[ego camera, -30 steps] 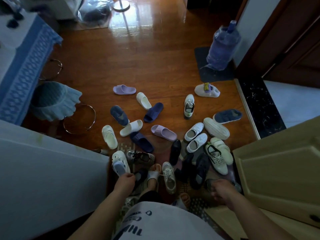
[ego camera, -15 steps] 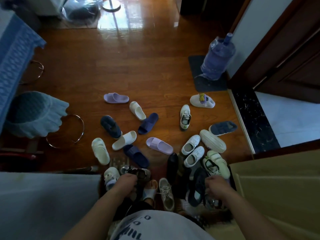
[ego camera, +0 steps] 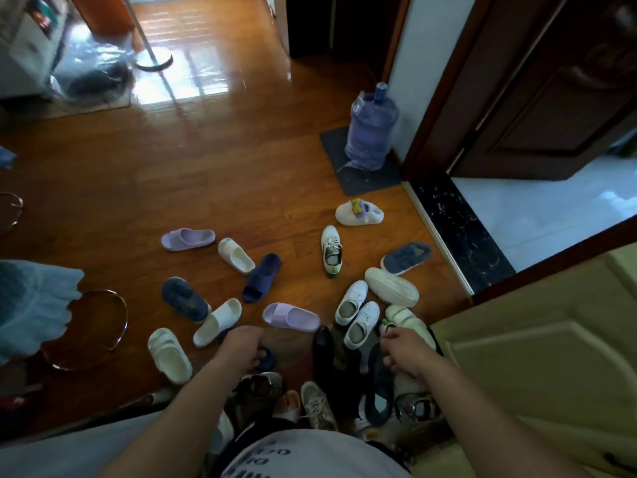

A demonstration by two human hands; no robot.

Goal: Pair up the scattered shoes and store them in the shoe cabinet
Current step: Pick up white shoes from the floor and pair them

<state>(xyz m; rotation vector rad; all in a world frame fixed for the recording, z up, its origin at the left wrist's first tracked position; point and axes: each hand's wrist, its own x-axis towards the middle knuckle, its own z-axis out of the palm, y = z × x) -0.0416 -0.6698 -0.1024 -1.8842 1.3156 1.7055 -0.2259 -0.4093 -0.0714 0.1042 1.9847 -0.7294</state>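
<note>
Many shoes lie scattered on the wood floor [ego camera: 213,160]: two lilac slippers [ego camera: 291,316], cream slippers [ego camera: 217,322], a pair of white sneakers [ego camera: 356,312] and dark shoes near my feet. My left hand [ego camera: 241,346] reaches down with its fingers curled over a dark blue slipper [ego camera: 268,357], whose end pokes out beneath. My right hand [ego camera: 405,351] is bent down over the heel of a white and green sneaker [ego camera: 408,319], beside a dark slipper [ego camera: 379,388]. What its fingers hold is hidden. The cream panelled cabinet door [ego camera: 534,357] stands open on my right.
A blue water bottle [ego camera: 370,132] stands on a grey mat by the wall. A stool with a light blue cover [ego camera: 31,305] and chrome ring is on the left. A dark threshold [ego camera: 458,232] and a brown door lie on the right. A white surface fills the lower left.
The camera has tilted up and forward. Both hands have moved away from my body, the left from the shoes by my feet onto the dark blue slipper, the right up to the white and green sneaker.
</note>
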